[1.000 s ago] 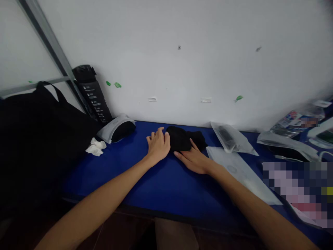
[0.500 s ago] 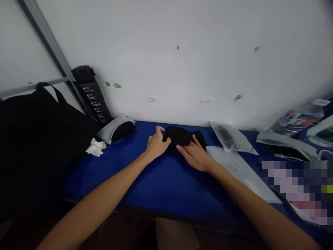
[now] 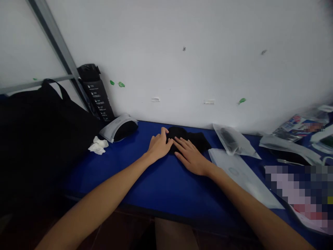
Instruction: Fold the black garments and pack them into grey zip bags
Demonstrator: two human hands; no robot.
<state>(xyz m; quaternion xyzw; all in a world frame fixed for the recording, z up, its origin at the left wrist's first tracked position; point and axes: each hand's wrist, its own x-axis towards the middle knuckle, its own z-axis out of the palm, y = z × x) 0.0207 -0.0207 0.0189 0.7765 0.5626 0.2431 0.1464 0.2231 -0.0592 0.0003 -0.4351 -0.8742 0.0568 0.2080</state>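
A dark, bunched piece of cloth (image 3: 199, 140) lies on the blue tabletop (image 3: 156, 184) near the wall. At its left end is my left hand (image 3: 160, 144), thumb and forefinger closed on the cloth's edge. My right hand (image 3: 191, 156) rests flat on the cloth's near side, fingers stretched out and slightly apart. Its fingertips come close to my left thumb. Part of the cloth is hidden under my right fingers.
Left: a black bag (image 3: 47, 139), a tall black bottle (image 3: 97, 95), white crumpled tissue (image 3: 98, 146) and a frosted pouch (image 3: 116, 128) with something black. Right: a frosted bag (image 3: 234, 140), a flat one (image 3: 247, 177), another pouch (image 3: 291, 147) and a clear bottle (image 3: 299, 125).
My right hand has flattened and its fingers have moved left across the cloth, whose right end now lies flatter. The whole view has shifted slightly.
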